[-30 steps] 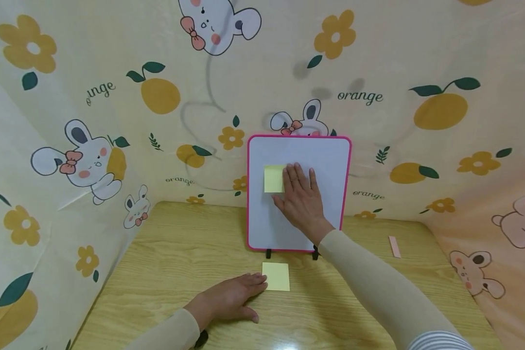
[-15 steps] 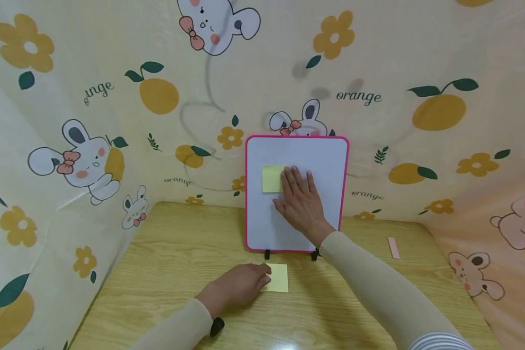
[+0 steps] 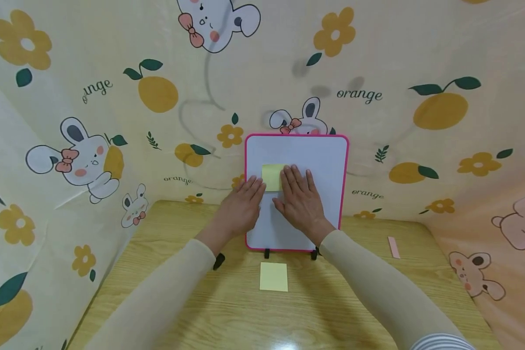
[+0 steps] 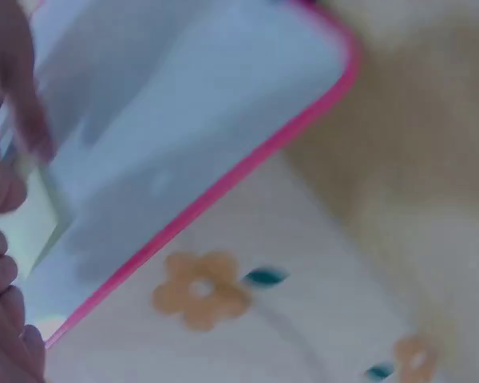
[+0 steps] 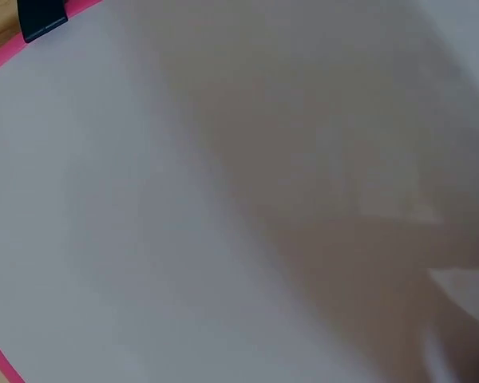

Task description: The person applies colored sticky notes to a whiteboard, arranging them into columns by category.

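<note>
1. Head view: the yellow note (image 3: 272, 178) was already on the whiteboard (image 3: 328, 151); pressing seemed underway.
2. Straight-fingered, gripping nothing, left hand (image 3: 240, 206) and right hand (image 3: 303, 200) touched its sides.
3. A 2nd note (image 3: 273, 277), apparently unused, lay nearer on the table (image 3: 175, 233).
4. Left hand overlapped the whiteboard's left edge; room lay right.

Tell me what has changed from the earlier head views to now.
The left hand has left the lower yellow note, which lies on the table, and moved up to the whiteboard. Its fingers are now straightened at the left edge of the upper yellow note. The right hand stayed at that note's right edge; both notes and the pink strip stayed put.
</note>
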Available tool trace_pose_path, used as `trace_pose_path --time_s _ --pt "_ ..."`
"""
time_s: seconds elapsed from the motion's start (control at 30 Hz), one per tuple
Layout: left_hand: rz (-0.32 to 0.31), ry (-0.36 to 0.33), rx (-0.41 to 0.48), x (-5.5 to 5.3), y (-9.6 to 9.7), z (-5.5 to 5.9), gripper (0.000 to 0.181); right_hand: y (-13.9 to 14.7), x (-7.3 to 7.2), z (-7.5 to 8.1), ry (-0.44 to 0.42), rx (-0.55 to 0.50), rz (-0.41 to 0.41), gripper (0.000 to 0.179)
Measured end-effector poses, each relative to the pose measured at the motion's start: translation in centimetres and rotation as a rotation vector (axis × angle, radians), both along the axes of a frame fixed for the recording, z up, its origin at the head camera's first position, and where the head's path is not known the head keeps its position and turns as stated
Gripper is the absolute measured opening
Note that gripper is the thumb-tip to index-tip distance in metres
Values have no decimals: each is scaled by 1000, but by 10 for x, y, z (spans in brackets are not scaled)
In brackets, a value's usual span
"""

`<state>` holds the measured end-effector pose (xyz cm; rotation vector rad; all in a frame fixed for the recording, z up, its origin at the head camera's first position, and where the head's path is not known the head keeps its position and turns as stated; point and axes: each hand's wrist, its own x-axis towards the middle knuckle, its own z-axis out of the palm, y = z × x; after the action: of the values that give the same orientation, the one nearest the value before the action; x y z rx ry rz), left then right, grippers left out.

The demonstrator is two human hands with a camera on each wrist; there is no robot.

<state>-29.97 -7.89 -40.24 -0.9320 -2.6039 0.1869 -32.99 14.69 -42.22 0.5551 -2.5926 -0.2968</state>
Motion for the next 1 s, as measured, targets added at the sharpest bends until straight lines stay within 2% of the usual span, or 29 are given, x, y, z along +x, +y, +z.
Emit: trace_pose_path --time_s 0.1,0.27,0.47,0.53,0.7,0.8,0.9,1.0 --pt "46 -31 -95 -15 8 19 72 -1 0 -1 -12 -8 -2 90" --pt "85 -75 -194 -28 18 30 79 -5 1 -1 -35 4 -9 89" --pt "65 -63 -215 -37 20 31 77 -5 4 1 -29 30 -27 87" --pt "59 -62 -204 -38 14 31 75 -4 4 3 -20 45 -34 87" --pt "91 -60 -205 -40 -6 30 69 1 5 5 -22 73 -43 87" --pt "64 -56 -197 -42 -12 28 67 3 5 6 -18 71 -42 86" --pt "20 -48 -172 -44 -13 27 66 0 1 9 -2 57 -5 84" --pt "14 -49 -159 -45 -12 27 66 -7 -5 14 -7 65 55 82"
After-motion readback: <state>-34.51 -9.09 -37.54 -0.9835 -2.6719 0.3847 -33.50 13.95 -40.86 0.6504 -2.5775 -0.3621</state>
